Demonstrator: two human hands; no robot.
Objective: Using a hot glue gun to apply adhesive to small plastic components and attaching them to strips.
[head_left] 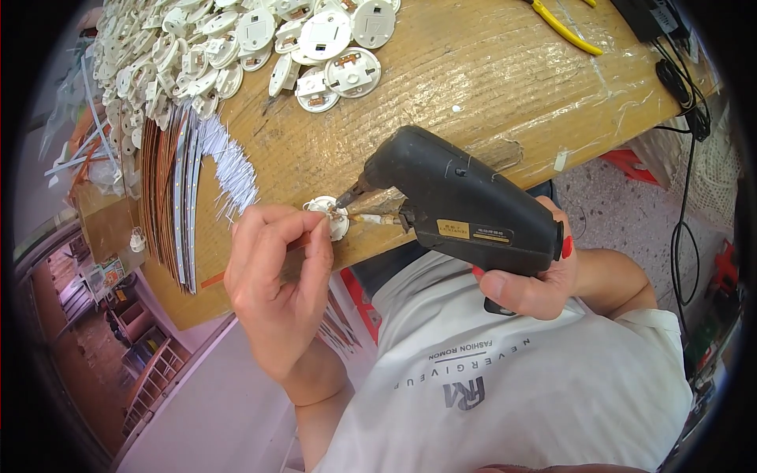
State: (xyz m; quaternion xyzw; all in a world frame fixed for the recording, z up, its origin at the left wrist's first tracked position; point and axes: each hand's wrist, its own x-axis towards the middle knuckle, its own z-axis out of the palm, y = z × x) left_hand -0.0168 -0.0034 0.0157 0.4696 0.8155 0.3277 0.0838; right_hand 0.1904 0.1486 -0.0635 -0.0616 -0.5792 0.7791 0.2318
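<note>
My right hand (536, 288) grips the handle of a black soldering gun (465, 201), whose tip points left. That tip meets a small white round plastic disc (337, 229) near the table's front edge. A thin light-coloured tube from the gun also reaches over the disc. My left hand (276, 268) is closed in a pinch at the disc's left side, with a thin white wire (308, 206) showing at the fingertips. Under these fingers runs a narrow reddish-brown strip (214, 280); whether they hold it too is hidden.
White round plastic housings (327, 35) are heaped at the far left. Beside them lie long LED strips (188, 197) and a bundle of short white wires (233, 162). Yellow-handled pliers (568, 30) and a black adapter (643, 17) with dangling cables (678, 229) are at the right.
</note>
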